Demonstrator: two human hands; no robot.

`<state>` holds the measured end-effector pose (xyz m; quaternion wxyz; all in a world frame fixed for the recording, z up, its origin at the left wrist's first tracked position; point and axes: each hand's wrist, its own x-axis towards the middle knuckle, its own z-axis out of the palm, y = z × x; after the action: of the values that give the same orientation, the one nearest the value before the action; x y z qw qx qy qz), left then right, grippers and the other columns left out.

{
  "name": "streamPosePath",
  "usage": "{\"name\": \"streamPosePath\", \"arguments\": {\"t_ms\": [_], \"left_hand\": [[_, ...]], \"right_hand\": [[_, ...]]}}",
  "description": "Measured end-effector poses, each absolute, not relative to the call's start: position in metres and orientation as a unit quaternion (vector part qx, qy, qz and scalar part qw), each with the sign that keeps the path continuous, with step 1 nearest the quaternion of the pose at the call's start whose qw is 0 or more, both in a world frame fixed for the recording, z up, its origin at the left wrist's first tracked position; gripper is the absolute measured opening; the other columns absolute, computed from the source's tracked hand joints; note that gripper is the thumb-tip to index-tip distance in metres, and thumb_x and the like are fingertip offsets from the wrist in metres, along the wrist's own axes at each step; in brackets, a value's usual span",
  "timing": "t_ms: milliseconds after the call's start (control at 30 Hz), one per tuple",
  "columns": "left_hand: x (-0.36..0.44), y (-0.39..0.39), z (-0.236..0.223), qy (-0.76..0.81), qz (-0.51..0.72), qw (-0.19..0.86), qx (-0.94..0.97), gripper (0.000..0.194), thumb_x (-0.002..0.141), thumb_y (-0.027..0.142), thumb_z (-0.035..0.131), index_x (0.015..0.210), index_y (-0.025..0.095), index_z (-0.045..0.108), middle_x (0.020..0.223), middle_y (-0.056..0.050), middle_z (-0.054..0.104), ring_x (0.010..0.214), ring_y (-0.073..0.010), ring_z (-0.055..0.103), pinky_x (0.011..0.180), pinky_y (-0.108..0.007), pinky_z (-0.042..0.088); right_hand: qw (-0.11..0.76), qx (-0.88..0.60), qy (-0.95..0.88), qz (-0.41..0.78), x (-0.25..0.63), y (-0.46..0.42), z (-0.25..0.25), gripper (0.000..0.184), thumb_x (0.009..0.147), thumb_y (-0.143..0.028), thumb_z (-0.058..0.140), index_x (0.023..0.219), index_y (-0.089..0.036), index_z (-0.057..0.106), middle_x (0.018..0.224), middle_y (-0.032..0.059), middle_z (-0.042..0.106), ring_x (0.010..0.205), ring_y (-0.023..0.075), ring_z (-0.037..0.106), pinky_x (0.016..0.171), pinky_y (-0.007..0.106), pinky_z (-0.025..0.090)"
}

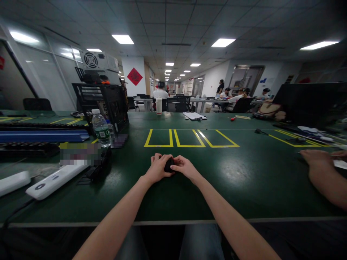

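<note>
A small, dark, rounded object [168, 164] sits between my two hands, just above or on the green table; its kind I cannot make out. My left hand [159, 168] is closed around its left side, fingers curled over it. From the right, my right hand [186, 168] pinches the same object, the thumb lying across its near face. Much of the object is hidden by the fingers. Just beyond my hands, yellow tape outlines [191, 146] mark the table [195, 206].
To the left are a white power strip [58, 178], a water bottle [101, 128] and a black computer case [114, 108]. A white cup [158, 106] and a clipboard [194, 116] stand farther back. Another person's arm [325, 177] rests at the right.
</note>
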<state>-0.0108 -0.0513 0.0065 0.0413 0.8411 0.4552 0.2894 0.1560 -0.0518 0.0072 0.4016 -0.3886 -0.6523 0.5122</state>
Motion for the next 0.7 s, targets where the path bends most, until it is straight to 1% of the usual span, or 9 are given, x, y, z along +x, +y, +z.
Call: {"name": "streamPosePath", "arguments": {"t_ms": [100,167,267,367,500,600,700], "left_hand": [[-0.011,-0.051,0.008,0.448,0.289,0.061,0.844,0.058,0.059,0.035,0.066,0.11,0.028,0.04,0.103,-0.004,0.051,0.091,-0.0256,0.039,0.075,-0.038,0.033],[-0.011,-0.05,0.009,0.431,0.289,0.08,0.851,0.057,0.06,0.035,0.065,0.111,0.027,0.039,0.104,-0.003,0.05,0.088,-0.0235,0.042,0.074,-0.035,0.034],[-0.011,-0.049,0.01,0.415,0.291,0.084,0.858,0.057,0.062,0.034,0.064,0.111,0.025,0.038,0.105,-0.004,0.05,0.088,-0.0223,0.045,0.076,-0.035,0.034],[-0.009,-0.049,0.009,0.419,0.292,0.081,0.856,0.058,0.062,0.033,0.064,0.112,0.023,0.037,0.105,-0.004,0.05,0.091,-0.0227,0.047,0.078,-0.035,0.032],[-0.009,-0.048,0.006,0.43,0.292,0.081,0.851,0.056,0.061,0.032,0.065,0.11,0.024,0.038,0.101,-0.004,0.051,0.09,-0.0226,0.048,0.078,-0.035,0.033],[-0.009,-0.048,0.006,0.43,0.291,0.08,0.851,0.056,0.061,0.034,0.064,0.11,0.025,0.038,0.1,-0.003,0.051,0.089,-0.0221,0.047,0.077,-0.035,0.033],[-0.01,-0.047,0.007,0.431,0.291,0.078,0.851,0.061,0.059,0.038,0.066,0.111,0.025,0.037,0.1,-0.004,0.05,0.09,-0.0229,0.046,0.077,-0.035,0.033]], "right_hand": [[0.409,-0.388,-0.65,0.509,0.155,-0.052,0.007,0.034,0.062,-0.032,0.064,0.091,-0.019,0.052,0.09,0.0021,0.058,0.087,0.0166,0.055,0.077,0.033,0.044],[0.41,-0.388,-0.648,0.51,0.154,-0.051,0.006,0.032,0.065,-0.035,0.062,0.091,-0.019,0.053,0.09,0.0029,0.058,0.088,0.0169,0.055,0.076,0.033,0.045],[0.411,-0.412,-0.632,0.512,0.152,-0.048,0.003,0.033,0.068,-0.039,0.058,0.092,-0.017,0.053,0.091,0.0052,0.059,0.087,0.0175,0.055,0.074,0.033,0.045],[0.409,-0.424,-0.616,0.524,0.151,-0.045,0.001,0.035,0.067,-0.037,0.06,0.094,-0.016,0.053,0.093,0.0072,0.059,0.088,0.0181,0.055,0.075,0.033,0.045],[0.409,-0.397,-0.633,0.524,0.152,-0.047,0.003,0.031,0.065,-0.032,0.062,0.091,-0.017,0.052,0.092,0.0044,0.059,0.089,0.018,0.055,0.078,0.034,0.044],[0.409,-0.381,-0.638,0.53,0.153,-0.053,0.009,0.032,0.063,-0.028,0.064,0.091,-0.02,0.05,0.093,0.0023,0.058,0.091,0.0176,0.054,0.079,0.034,0.043],[0.41,-0.378,-0.635,0.534,0.153,-0.056,0.014,0.03,0.064,-0.029,0.063,0.089,-0.019,0.05,0.091,0.0022,0.058,0.09,0.0172,0.054,0.079,0.033,0.042]]}}
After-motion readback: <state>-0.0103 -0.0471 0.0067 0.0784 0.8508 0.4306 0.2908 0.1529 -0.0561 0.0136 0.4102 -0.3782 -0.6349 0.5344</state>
